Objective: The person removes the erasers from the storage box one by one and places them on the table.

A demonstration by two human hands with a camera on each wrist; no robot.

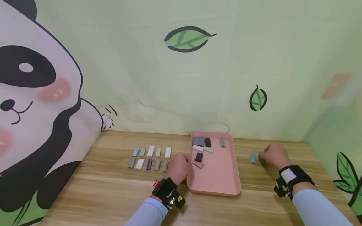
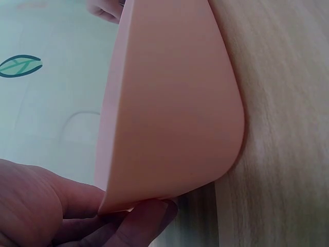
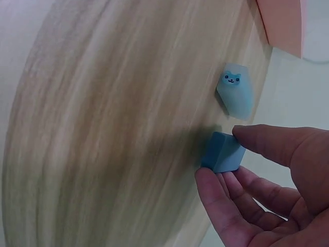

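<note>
My left hand (image 1: 178, 168) pinches the left side wall of a shallow pink tray (image 1: 219, 175); in the left wrist view the thumb and fingers (image 2: 77, 198) close over the tray's rim. To the tray's right, my right hand (image 1: 276, 155) holds a small blue eraser-like block (image 3: 223, 153) between thumb and fingertips, low over the tabletop. Beside it lies a paler blue eraser (image 3: 237, 95) with a bear face printed on it. Inside the tray sit several small blocks, among them a black one (image 1: 199, 157), a pink one (image 1: 198, 164) and a grey-green one (image 1: 222, 142).
Two rows of small erasers, including a white one (image 1: 150, 151) and a purple one (image 1: 148, 164), lie on the wooden table (image 1: 107, 157) left of the tray. A printed cloth (image 1: 135, 78) with a panda and leaves rises behind the table's back edge.
</note>
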